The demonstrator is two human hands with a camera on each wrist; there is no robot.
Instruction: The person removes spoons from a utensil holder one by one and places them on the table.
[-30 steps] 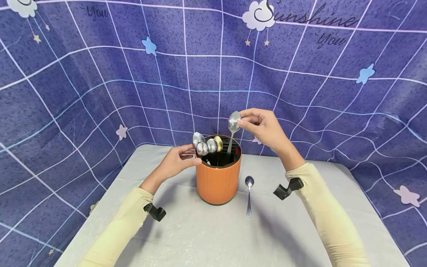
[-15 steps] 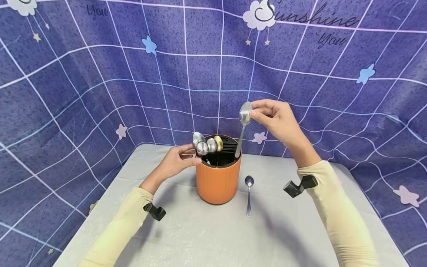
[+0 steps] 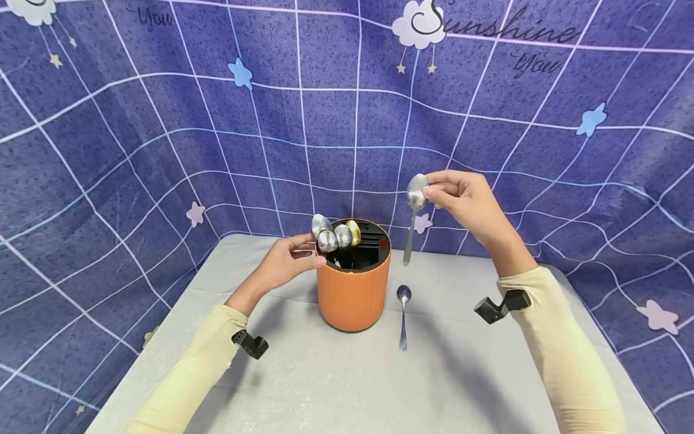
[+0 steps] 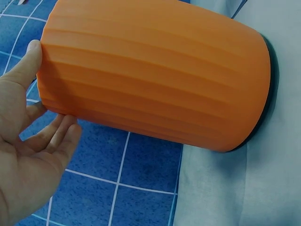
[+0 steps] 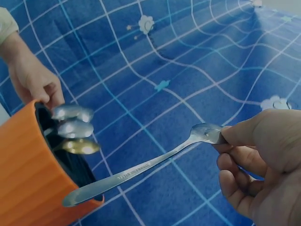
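My right hand (image 3: 461,196) pinches a silver spoon (image 3: 417,196) by its bowl, with the handle hanging down. In the right wrist view the spoon's handle (image 5: 131,174) overlaps the holder's rim, while in the head view it hangs just right of the holder. An orange utensil holder (image 3: 352,301) with a black slotted inside stands upright on the table. Several silver spoons (image 3: 328,241) and a gold spoon (image 3: 353,232) stand in its left part, bowls up. My left hand (image 3: 284,262) rests on the holder's left side, thumb at the rim and fingers extended along the wall.
A small silver spoon (image 3: 403,316) lies on the table to the right of the holder. The table (image 3: 336,386) has a pale grey cloth, and a purple-blue grid-patterned curtain (image 3: 271,120) rises behind and beside it.
My right hand has lifted the spoon up and rightward out of the holder, and its handle tip is now beyond the rim. The left hand and holder have stayed put.
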